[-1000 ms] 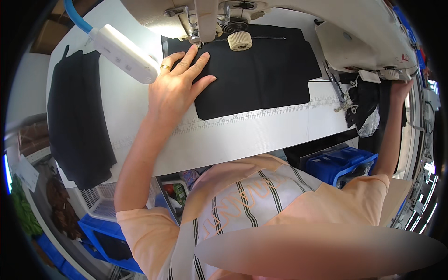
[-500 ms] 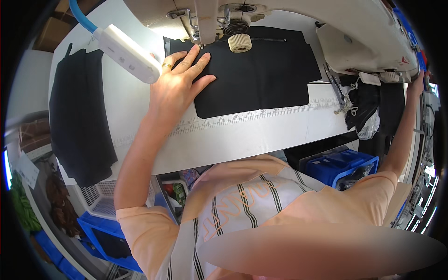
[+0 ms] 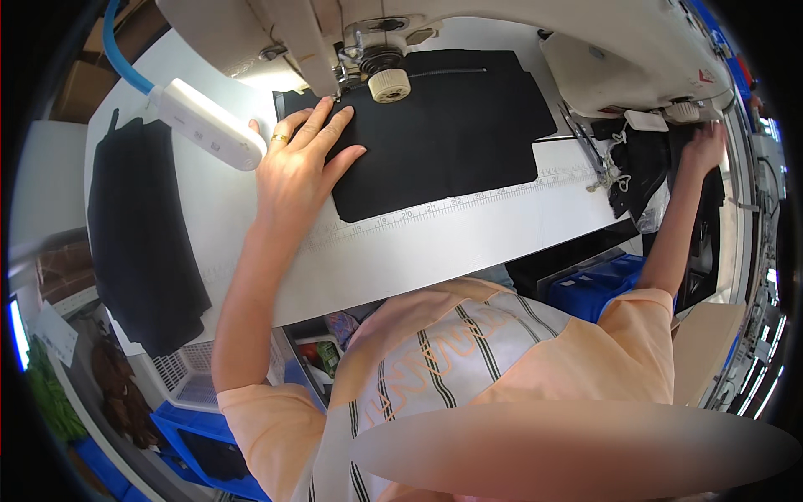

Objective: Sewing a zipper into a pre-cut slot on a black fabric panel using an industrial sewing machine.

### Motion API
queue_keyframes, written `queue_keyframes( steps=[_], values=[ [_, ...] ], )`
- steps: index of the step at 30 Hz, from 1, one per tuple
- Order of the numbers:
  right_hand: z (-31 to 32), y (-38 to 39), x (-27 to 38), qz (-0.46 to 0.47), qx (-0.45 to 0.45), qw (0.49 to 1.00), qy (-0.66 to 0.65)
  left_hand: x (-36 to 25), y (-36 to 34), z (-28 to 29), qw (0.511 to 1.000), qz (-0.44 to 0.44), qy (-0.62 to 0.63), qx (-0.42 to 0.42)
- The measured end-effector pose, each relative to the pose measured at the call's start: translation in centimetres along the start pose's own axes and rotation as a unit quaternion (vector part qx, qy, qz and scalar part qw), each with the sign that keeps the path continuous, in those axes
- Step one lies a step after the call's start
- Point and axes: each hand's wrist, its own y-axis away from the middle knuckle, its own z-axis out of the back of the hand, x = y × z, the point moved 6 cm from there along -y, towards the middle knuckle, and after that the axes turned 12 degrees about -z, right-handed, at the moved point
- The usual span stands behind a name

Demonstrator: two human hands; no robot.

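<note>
My left hand lies flat with fingers spread on the left edge of a black fabric piece, its fingertips beside the needle area of a sewing machine. A dark zipper-like strip runs along the far part of the fabric. At the machine's right end, my right hand is raised close to a small ribbed knob. Motion blurs its fingers, so whether they hold anything is unclear.
Stacked black fabric lies on the table's left. A white lamp-like device on a blue cable hangs beside my left hand. Scissors and dark cloth bits lie right. Blue bins sit below the table.
My right hand has come away from the machine's far right end, toward me and leftward. My left hand stays on the fabric by the needle area. The whole view has shifted slightly.
</note>
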Motion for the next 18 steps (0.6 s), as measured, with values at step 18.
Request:
queue_keyframes(
  steps=[18],
  values=[
    [-17.8, 36.3, -5.5, 0.434, 0.568, 0.563, 0.414, 0.6, 0.5, -0.6, 0.998, 0.018, 0.052, 0.034]
  ],
)
